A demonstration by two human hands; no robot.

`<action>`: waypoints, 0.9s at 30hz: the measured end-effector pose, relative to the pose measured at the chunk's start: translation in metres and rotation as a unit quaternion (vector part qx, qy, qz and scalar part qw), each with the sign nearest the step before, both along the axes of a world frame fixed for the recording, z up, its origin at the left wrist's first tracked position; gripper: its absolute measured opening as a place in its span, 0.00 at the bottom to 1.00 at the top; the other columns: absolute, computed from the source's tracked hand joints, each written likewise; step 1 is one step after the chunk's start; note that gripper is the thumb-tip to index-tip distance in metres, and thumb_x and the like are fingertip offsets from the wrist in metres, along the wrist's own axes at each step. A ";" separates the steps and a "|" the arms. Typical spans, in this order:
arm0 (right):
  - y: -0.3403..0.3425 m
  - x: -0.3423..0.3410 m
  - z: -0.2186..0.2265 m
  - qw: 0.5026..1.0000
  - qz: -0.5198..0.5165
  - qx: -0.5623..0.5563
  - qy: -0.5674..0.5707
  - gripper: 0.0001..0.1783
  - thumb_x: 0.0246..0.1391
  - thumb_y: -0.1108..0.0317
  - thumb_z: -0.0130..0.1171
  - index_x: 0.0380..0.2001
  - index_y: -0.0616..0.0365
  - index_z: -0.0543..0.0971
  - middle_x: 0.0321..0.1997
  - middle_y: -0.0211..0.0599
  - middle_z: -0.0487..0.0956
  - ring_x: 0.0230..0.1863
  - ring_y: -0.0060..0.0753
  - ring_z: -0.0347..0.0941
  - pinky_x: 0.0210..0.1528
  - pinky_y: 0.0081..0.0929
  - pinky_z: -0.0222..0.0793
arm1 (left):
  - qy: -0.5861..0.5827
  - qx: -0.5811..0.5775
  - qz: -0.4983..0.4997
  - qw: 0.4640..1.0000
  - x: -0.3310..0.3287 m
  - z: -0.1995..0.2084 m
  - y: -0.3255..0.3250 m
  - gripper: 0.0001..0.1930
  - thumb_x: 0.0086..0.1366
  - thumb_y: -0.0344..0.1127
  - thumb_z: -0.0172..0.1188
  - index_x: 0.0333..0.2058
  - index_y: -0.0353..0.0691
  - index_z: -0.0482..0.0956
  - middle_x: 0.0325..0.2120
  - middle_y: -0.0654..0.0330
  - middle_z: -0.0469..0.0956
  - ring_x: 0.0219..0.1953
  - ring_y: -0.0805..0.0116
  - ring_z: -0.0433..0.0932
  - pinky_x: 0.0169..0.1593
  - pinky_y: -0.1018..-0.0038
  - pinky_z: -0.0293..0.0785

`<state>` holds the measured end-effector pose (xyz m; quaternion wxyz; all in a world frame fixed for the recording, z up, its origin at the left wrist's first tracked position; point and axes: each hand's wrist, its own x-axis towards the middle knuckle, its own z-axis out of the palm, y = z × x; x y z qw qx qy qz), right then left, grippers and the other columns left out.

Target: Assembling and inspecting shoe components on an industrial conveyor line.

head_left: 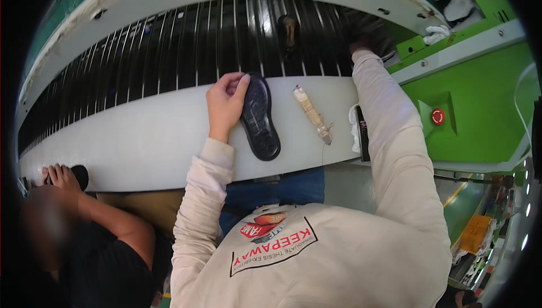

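Note:
A black shoe sole lies lengthwise on the white work surface. My left hand is closed on the sole's far end, with the thumb on its upper left edge. My right arm reaches far forward, and my right hand is at the right end of the dark rollers. Its fingers are lost in shadow and blur. Between my arms lies a slim tool wrapped in pale tape, with a thin thread hanging off its near end.
A dark piece with a brown middle sits on the rollers. A black object and white cloth are beside my right forearm. A red button is on the green panel. At left, a co-worker's hand holds a dark piece.

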<state>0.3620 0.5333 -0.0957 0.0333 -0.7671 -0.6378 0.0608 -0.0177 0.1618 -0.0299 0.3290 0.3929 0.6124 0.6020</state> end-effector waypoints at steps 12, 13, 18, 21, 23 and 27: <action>-0.186 -0.055 0.120 0.313 0.013 -0.237 0.920 0.30 0.78 0.52 0.46 0.68 0.64 0.70 0.64 0.63 0.76 0.60 0.61 0.78 0.56 0.53 0.80 | 0.040 0.004 -0.022 0.999 -0.002 -0.009 0.002 0.14 0.72 0.37 0.71 0.46 0.30 0.88 0.31 0.64 0.87 0.31 0.82 0.78 0.40 0.80 0.78; -0.231 -0.084 0.141 0.335 0.014 -0.197 0.921 0.35 0.77 0.48 0.46 0.69 0.71 0.67 0.65 0.70 0.74 0.58 0.61 0.78 0.56 0.52 0.81 | 0.045 -0.001 -0.013 0.999 -0.007 -0.012 -0.001 0.14 0.72 0.37 0.71 0.46 0.30 0.88 0.31 0.64 0.87 0.31 0.82 0.78 0.40 0.80 0.78; -0.329 -0.106 0.142 0.324 0.051 -0.223 0.918 0.30 0.74 0.46 0.56 0.62 0.61 0.78 0.56 0.51 0.83 0.52 0.47 0.83 0.41 0.38 0.79 | 0.044 0.015 -0.024 0.999 -0.005 -0.011 0.006 0.15 0.71 0.37 0.72 0.47 0.29 0.87 0.31 0.64 0.86 0.32 0.82 0.78 0.40 0.81 0.77; -0.356 -0.109 0.128 0.484 0.055 -0.164 0.858 0.26 0.74 0.50 0.58 0.62 0.60 0.78 0.57 0.47 0.83 0.54 0.44 0.83 0.43 0.38 0.80 | 0.028 0.004 -0.050 0.998 -0.003 -0.005 0.006 0.16 0.70 0.36 0.73 0.49 0.28 0.86 0.32 0.65 0.86 0.34 0.81 0.79 0.41 0.82 0.77; -0.375 -0.111 0.147 0.505 0.072 -0.160 0.845 0.25 0.73 0.54 0.58 0.62 0.62 0.78 0.57 0.45 0.83 0.57 0.42 0.83 0.47 0.41 0.82 | -0.012 0.005 -0.065 0.998 0.002 0.008 -0.004 0.18 0.70 0.35 0.73 0.53 0.29 0.84 0.38 0.63 0.86 0.34 0.80 0.80 0.41 0.82 0.78; -0.403 -0.119 0.149 0.471 0.110 -0.124 0.867 0.24 0.71 0.60 0.62 0.62 0.65 0.78 0.55 0.43 0.85 0.56 0.38 0.84 0.54 0.42 0.82 | -0.088 0.037 -0.071 0.993 0.015 0.032 -0.021 0.19 0.72 0.32 0.71 0.57 0.31 0.81 0.45 0.60 0.84 0.41 0.76 0.82 0.48 0.79 0.80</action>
